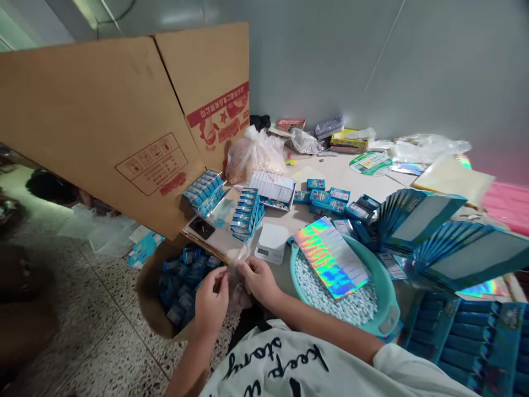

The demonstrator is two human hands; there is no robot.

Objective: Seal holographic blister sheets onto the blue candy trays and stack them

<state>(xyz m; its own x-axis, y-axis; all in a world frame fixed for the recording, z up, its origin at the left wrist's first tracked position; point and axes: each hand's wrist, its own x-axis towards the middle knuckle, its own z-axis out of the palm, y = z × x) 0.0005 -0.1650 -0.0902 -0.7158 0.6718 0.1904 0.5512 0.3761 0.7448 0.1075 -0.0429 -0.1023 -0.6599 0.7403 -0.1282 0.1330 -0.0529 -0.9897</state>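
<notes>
From my screen: left hand and right hand, fingertips of both pinched on a clear bag. Bag between them, by the table edge; scale near.

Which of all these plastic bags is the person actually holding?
The small clear bag, low in front of the person, held in the left hand and right hand; the bulging bag and crumpled bag sit farther back, untouched.
</notes>
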